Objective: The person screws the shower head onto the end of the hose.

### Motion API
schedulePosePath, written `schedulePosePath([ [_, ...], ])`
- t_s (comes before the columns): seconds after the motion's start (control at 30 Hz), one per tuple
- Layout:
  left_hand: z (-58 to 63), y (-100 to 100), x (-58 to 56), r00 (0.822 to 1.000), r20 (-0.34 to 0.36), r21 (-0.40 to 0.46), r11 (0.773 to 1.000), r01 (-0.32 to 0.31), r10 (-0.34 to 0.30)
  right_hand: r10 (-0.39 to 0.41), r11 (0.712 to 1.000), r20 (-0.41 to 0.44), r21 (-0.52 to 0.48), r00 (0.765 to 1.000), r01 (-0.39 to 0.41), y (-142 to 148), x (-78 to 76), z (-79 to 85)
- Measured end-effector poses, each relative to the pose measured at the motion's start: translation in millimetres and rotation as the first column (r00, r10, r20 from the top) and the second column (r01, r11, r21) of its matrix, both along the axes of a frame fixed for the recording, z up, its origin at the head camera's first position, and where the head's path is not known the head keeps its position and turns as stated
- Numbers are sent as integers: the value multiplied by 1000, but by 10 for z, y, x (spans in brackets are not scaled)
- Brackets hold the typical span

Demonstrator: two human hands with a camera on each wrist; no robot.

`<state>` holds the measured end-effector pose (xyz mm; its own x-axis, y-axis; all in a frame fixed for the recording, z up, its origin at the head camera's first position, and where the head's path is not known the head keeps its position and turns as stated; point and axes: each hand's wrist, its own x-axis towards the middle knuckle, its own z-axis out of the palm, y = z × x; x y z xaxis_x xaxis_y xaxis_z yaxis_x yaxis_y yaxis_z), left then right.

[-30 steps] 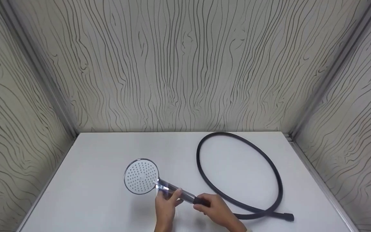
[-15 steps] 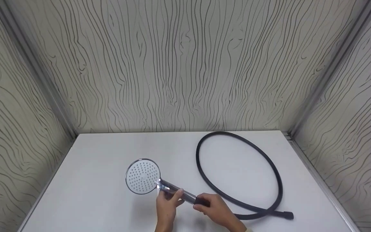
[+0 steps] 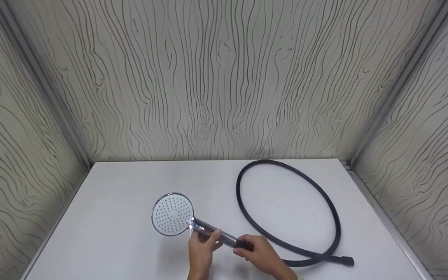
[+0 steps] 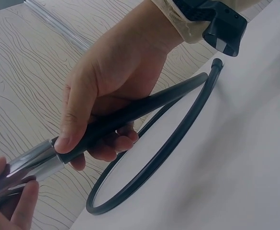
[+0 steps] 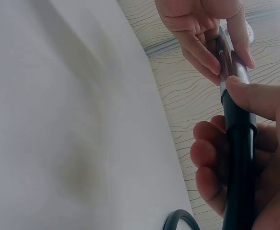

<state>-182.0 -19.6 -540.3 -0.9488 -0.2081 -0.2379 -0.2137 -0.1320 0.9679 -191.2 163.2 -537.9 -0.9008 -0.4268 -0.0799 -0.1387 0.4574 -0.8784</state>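
Note:
A chrome shower head (image 3: 172, 214) with a round white nozzle face is held above the table, its handle slanting down to the right. My left hand (image 3: 200, 251) grips the chrome handle (image 5: 240, 67) between thumb and fingers. At the handle's lower end, my right hand (image 3: 261, 252) holds the black end fitting (image 5: 238, 112) of a black shower hose (image 4: 125, 115), thumb on top and fingers curled beneath. The fitting meets the chrome end with no gap visible; whether threads are engaged cannot be told. Part of the hose is hidden behind the right hand in the head view.
The hose loops over the right side of the white table (image 3: 111, 217) and crosses itself near the front. Its other end fitting (image 3: 347, 261) lies at the front right. Wood-grain patterned walls (image 3: 224, 77) enclose the table at the back and both sides.
The shower head has shifted very slightly to the right with the left hand. Both hands keep their holds, and the hose lies much the same.

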Motion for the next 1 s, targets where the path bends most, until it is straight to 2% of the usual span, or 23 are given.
schedulePosePath([
  [0.63,7,-6,1,1000,-20,41,999,4,-4,6,1000,-3,-29,1000,-6,1,-9,8],
  [1.0,-14,2,-33,999,36,32,999,-21,20,1,1000,25,-18,1000,-1,-1,-4,17],
])
